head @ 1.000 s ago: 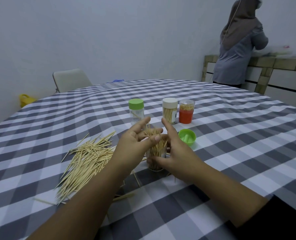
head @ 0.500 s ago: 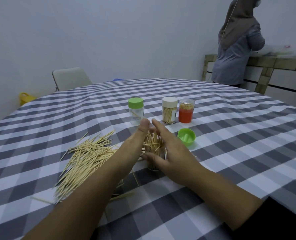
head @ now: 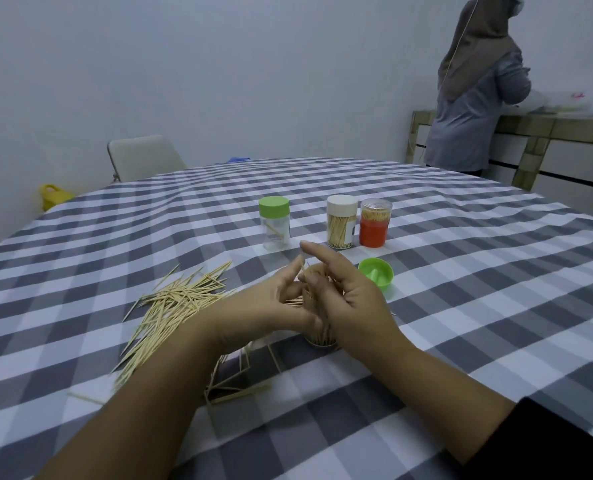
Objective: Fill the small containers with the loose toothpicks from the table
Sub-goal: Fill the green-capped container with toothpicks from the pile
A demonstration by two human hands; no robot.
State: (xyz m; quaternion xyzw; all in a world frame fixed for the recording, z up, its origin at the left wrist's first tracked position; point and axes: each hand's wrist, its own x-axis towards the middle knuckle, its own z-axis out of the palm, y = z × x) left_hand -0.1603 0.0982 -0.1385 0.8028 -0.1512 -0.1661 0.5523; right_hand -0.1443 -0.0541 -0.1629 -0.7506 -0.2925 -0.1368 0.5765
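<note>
Both hands, left hand [head: 270,306] & right hand [head: 353,299], curled round toothpick bundle [head: 317,296] in open container [head: 321,341], mid-table. Sticks light, stiff, slippery: hold bunch mid-length.

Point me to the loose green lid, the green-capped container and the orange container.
loose green lid [head: 375,278], head view, on its inner bowl.
green-capped container [head: 275,233], head view, on its clear wall.
orange container [head: 374,231], head view, on its orange band.

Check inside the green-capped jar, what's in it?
Through the clear wall of the green-capped jar, one or two toothpicks lean at a slant; the rest looks empty. The cap hides the top.
</note>
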